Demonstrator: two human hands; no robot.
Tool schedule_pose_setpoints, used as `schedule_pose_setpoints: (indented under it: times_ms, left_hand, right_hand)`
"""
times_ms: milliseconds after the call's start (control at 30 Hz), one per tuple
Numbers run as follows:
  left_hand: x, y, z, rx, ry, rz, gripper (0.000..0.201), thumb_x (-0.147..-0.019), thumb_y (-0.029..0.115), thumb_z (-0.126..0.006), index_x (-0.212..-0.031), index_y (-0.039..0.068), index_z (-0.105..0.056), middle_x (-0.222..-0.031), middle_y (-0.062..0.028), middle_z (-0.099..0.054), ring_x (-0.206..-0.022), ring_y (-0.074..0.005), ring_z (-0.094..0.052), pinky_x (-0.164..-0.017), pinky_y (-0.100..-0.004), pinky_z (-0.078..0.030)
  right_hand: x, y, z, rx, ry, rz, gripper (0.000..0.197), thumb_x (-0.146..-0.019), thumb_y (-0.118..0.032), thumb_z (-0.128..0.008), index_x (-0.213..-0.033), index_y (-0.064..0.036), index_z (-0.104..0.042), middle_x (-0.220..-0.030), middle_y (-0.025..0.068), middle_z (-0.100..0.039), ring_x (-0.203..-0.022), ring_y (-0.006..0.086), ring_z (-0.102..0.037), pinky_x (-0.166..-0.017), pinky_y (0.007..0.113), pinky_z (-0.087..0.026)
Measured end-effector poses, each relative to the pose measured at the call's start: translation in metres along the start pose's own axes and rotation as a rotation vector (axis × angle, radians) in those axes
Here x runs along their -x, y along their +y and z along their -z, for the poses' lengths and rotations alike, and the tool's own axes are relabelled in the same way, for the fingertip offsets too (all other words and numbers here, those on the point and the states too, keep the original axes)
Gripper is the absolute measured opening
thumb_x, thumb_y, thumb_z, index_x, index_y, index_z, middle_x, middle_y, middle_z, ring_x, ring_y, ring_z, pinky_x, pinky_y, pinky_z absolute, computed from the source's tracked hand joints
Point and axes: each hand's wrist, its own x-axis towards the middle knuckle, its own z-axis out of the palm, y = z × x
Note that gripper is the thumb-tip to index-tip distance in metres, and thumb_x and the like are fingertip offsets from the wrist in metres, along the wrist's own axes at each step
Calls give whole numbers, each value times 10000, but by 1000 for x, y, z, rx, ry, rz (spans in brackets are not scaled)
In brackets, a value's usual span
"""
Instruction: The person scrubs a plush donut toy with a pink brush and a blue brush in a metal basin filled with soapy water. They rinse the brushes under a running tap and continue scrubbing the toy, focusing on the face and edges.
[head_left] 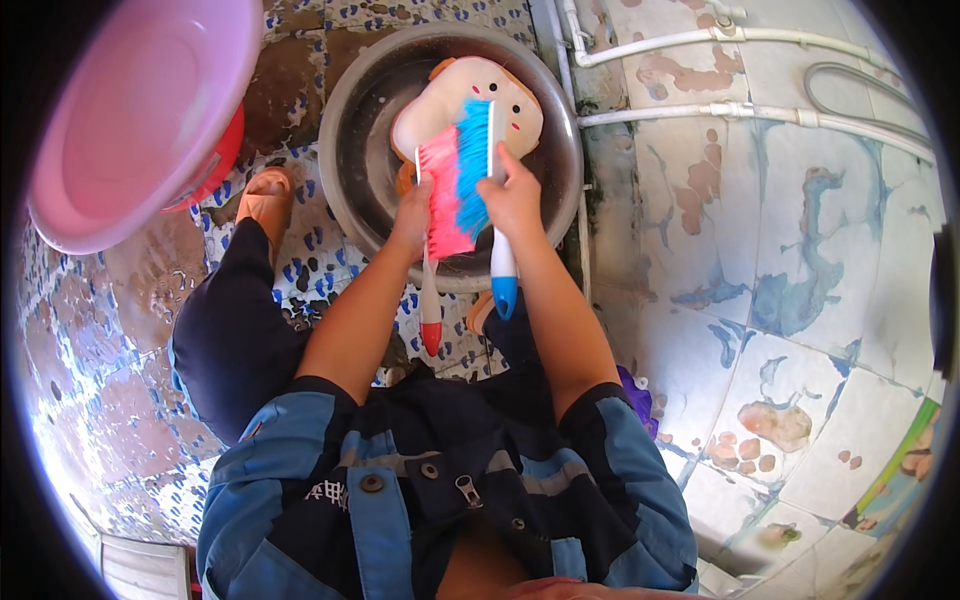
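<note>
Both hands are working over the metal basin [333, 165] on the tiled floor [150, 240], and each one is carrying a brush! The left hand [412, 215] is pinching the pink-bristled brush [448, 200], its grip sitting on the head rather than down the handle, while the red-tipped end is pointing back toward the wearer. Over on the other side, the right hand [515, 195] is clasping the blue-bristled brush [472, 165], its grip wrapping the white back, thumb and finger curling round. Here's the key relation: the 2 brushes are standing nearly parallel, long axes running away from the body, bristles facing inward and meeting in the middle, the blue 1 reaching slightly farther forward. Just beyond them the bread-shaped plush [470, 85] is lying in the basin, its long side slanting across, its 2 dot eyes showing. The right hand is sitting a touch nearer to it than the left, and the blue bristles are overlapping it in view, though I'm not telling you they're touching; that gap is hiding from this angle. Off left, the pink tub [130, 110] is leaning over something red [222, 165].
</note>
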Motion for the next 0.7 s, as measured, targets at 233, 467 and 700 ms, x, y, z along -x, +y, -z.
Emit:
schedule_pose_setpoints:
  times_ms: [233, 467, 700]
  left_hand:
    - [5, 18, 9, 182, -1, 205, 448, -929, 476, -428, -1096, 78, -547, -881, -107, -612, -751, -263, -601, -660, -432, -531]
    - [-3, 15, 19, 75, 235, 53, 511, -907, 520, -451, -1059, 47, -570, -912, -95, -627, -734, -215, -601, -660, -384, -524]
    - [-11, 4, 27, -20, 307, 79, 519, -907, 521, -452, -1006, 33, -597, -868, -77, -643, -727, -190, -616, -673, -352, -522]
  right_hand:
    - [-21, -4, 9, -422, -130, -5, 654, -749, 59, -573, -1362, 34, -346, -1078, 92, -613, -871, 102, -585, -752, 224, -463]
    - [44, -28, 2, 97, -252, 274, 630, -708, -28, -596, -1317, -10, -438, -997, 173, -617, -808, 225, -616, -730, 291, -477]
    - [108, -22, 25, 150, -315, 265, 648, -696, -73, -585, -1315, 6, -408, -985, 254, -544, -881, 414, -558, -786, 432, -462]
